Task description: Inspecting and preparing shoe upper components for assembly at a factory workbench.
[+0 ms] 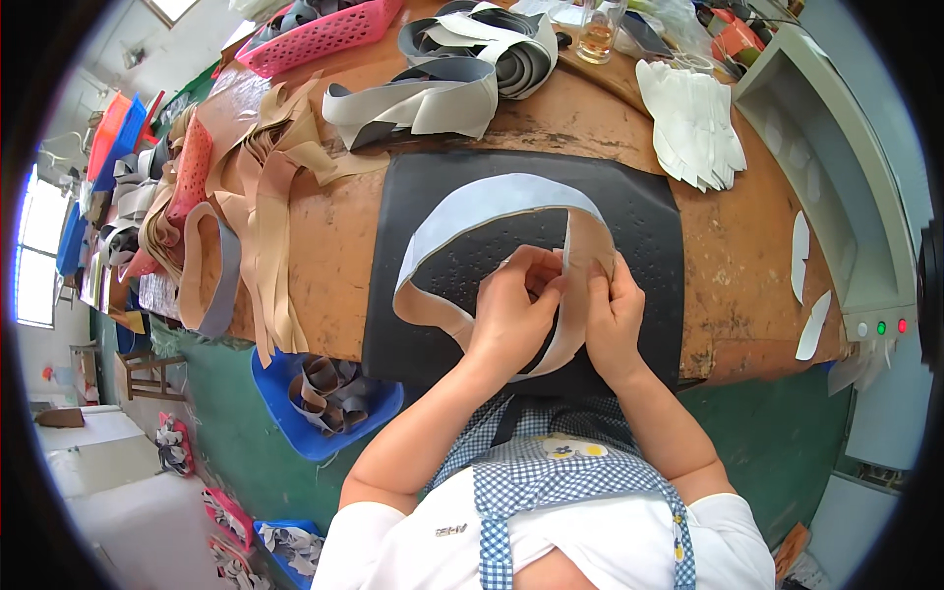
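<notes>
Right hand (615, 317): fingers clamped on fabric strip loop (521, 194), three-o'clock side, running twelve-to-six; left hand (516, 310) adjacent at nine, grip unverifiable.

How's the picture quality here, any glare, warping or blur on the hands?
Head view: window glares white, the table bows along its edges, corners go black; also in head view, left hand and right hand look fairly sharp.

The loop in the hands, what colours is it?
The loop is pale blue-grey on one face, tan on the other; the head view shows it.
</notes>
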Action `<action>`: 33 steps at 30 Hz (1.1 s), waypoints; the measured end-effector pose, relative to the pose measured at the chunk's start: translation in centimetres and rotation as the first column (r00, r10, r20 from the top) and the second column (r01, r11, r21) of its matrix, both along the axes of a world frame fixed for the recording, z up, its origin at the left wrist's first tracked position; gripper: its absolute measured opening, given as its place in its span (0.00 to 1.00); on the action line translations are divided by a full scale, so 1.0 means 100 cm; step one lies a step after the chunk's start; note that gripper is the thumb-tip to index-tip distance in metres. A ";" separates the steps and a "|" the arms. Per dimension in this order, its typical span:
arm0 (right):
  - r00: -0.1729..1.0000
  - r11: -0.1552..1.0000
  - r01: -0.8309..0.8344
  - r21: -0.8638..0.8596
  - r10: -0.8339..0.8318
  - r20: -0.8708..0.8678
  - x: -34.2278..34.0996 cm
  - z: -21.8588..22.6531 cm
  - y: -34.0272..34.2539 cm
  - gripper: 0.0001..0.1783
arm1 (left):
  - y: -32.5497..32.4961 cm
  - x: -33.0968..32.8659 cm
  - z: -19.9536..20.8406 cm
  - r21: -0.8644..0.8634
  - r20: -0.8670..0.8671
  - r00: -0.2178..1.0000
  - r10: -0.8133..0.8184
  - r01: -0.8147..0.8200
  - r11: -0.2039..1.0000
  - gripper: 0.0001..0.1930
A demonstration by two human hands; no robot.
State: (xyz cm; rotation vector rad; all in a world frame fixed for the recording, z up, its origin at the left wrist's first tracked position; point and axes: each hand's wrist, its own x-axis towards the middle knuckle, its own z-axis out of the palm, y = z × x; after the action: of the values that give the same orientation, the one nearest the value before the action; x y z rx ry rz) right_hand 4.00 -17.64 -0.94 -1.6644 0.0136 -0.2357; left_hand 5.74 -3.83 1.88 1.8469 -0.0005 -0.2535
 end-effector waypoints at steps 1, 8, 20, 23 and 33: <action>1.000 1.000 -0.002 -0.001 0.002 0.000 -0.001 -0.003 0.000 0.16 | -0.002 0.001 -0.007 -0.029 0.048 0.998 0.046 -0.045 0.999 0.11; 0.996 0.962 0.048 -0.269 -0.025 0.087 -0.002 -0.008 0.005 0.20 | -0.010 0.000 -0.014 -0.060 0.128 0.970 0.205 -0.199 0.978 0.10; 0.983 0.930 0.096 -0.355 -0.033 0.179 0.000 -0.016 0.004 0.20 | -0.013 0.007 -0.034 -0.233 -0.033 0.977 0.210 -0.212 0.949 0.07; 0.985 0.943 0.061 -0.326 -0.004 0.171 0.000 -0.018 0.003 0.21 | -0.012 0.008 -0.028 -0.187 -0.054 0.983 0.178 -0.185 0.965 0.08; 0.981 0.917 0.059 -0.396 0.020 0.191 -0.001 -0.027 0.006 0.22 | -0.025 -0.006 -0.031 0.168 0.313 0.936 0.158 -0.218 0.961 0.07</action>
State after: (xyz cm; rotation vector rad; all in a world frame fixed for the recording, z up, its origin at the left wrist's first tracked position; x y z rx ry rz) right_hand 3.87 -17.07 -3.61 -2.0437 -0.1741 -0.4362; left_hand 5.16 -6.30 -1.24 2.0549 -0.0061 0.1676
